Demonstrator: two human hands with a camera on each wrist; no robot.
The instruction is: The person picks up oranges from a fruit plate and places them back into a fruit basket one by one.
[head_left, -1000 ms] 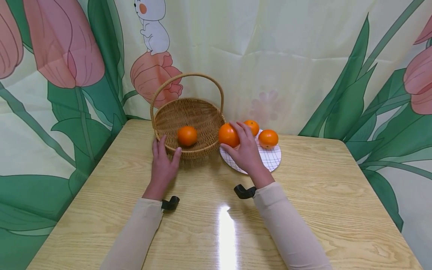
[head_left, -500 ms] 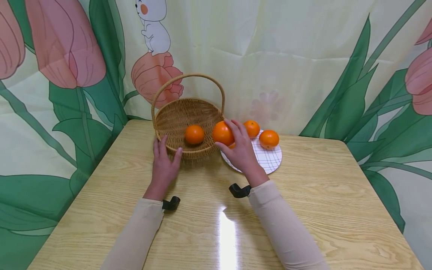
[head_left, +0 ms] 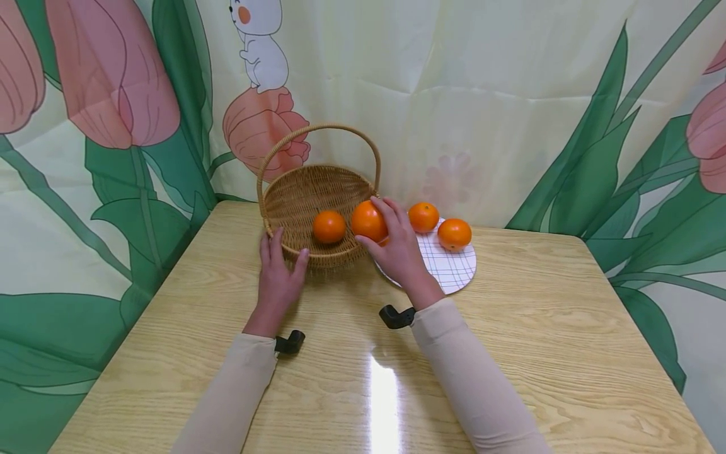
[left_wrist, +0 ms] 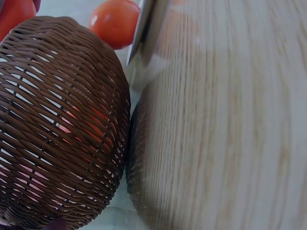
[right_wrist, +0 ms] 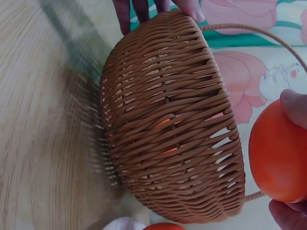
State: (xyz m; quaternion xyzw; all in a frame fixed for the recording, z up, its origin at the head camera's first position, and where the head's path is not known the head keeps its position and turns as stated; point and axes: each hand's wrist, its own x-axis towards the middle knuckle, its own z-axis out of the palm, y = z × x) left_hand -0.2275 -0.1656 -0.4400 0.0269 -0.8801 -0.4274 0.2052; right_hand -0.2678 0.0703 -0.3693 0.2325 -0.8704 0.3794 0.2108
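My left hand rests against the left front of a wicker basket, its fingers and spread thumb at the rim. In the right wrist view, that hand's fingertips show at the basket's top edge. One orange lies inside the basket; its colour shows through the weave in the left wrist view. My right hand holds another orange between thumb and fingers, overlapping the basket's right rim in the head view. Seen from the right wrist, this held orange is beside the basket's opening.
Right of the basket, a round white plate with a blue grid carries oranges, partly behind my right hand. The basket's tall handle arches above it. A printed curtain hangs behind the wooden table.
My right hand has carried its orange left from over the plate to the basket's right rim. The orange inside the basket has rolled right. The left hand has stayed at the basket.
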